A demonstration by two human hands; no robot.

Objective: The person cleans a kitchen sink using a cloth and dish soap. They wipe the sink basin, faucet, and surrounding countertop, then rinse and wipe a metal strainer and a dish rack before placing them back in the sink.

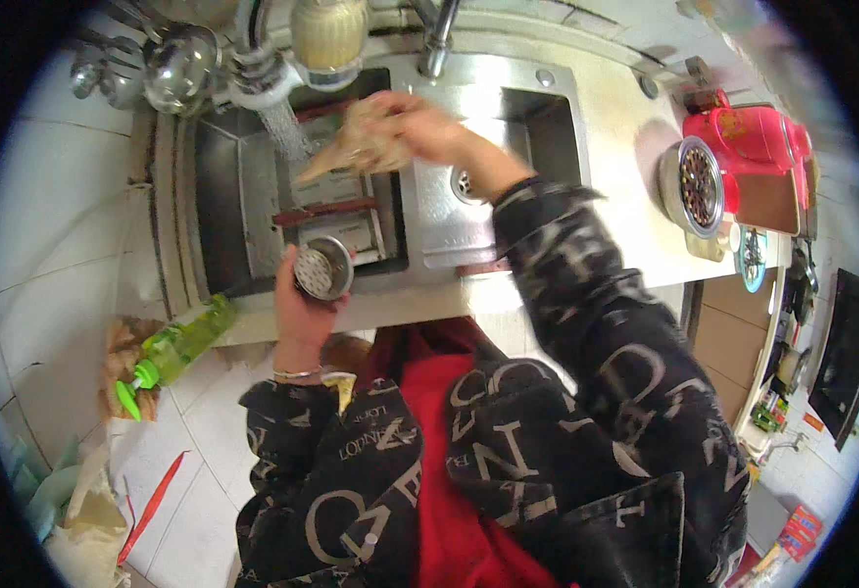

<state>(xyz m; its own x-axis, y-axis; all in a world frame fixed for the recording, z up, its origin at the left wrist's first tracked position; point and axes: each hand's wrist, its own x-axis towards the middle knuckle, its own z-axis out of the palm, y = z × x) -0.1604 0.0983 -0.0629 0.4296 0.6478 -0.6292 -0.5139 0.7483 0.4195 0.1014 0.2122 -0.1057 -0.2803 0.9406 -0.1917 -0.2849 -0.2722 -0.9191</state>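
Observation:
My left hand [303,320] holds a small round metal strainer cup [323,268] with a perforated bottom, tilted above the front edge of the steel sink. In my right hand [425,128] is a wet, light brown cloth [363,143], blurred, hanging over the left basin. Water [286,128] sprays from a faucet head [262,84] at the back left of that basin, left of the cloth. Under the cloth, a rack with dark red bars [324,212] lies in the basin.
A second basin [547,140] adjoins on the right. A green bottle with a pump [179,345] stands at the front left corner. On the right counter are a metal bowl with a perforated insert [694,187] and a red thermos [756,140]. Ladles [181,70] hang at the upper left.

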